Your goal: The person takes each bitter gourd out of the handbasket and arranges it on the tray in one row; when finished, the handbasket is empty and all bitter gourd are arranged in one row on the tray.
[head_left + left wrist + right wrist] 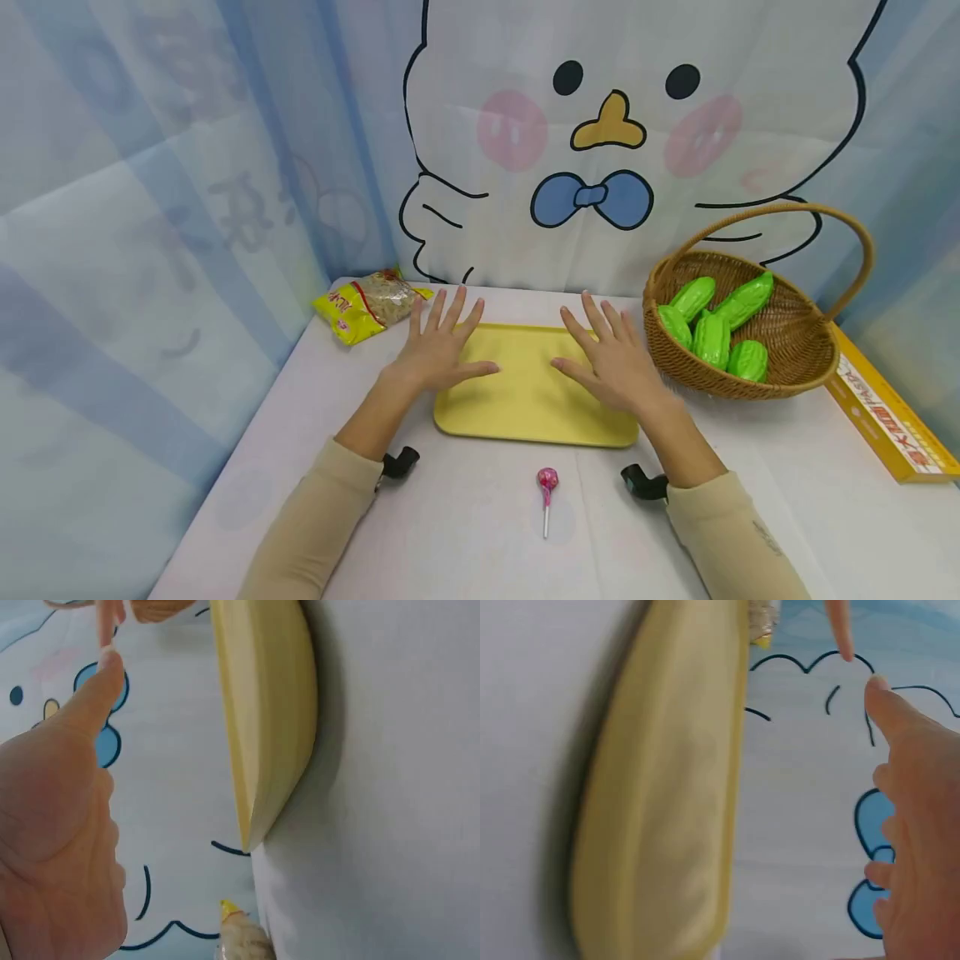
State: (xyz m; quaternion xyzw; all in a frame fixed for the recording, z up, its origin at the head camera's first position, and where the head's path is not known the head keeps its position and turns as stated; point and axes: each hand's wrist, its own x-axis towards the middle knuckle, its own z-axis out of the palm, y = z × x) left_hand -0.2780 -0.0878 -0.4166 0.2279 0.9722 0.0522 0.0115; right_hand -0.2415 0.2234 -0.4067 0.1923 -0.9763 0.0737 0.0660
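My left hand [435, 354] hovers over the left end of a yellow tray [536, 400], its fingers spread and straight. Over the tray's right end my right hand [611, 358] is held the same way, fingers spread. Neither hand holds anything, and both wrist views show a gap between hand [60, 825] and tray [281, 697]. On the table in front of the tray lies a lollipop [547, 479] in a pink wrapper, its white stick pointing toward me.
A wicker basket [795, 342] with several green vegetable-like pieces [742, 302] stands at the right. Beside it lies a long yellow-orange box [892, 417]. A yellow and clear snack bag [367, 304] sits at the back left. Printed curtains [187, 250] enclose the left and back.
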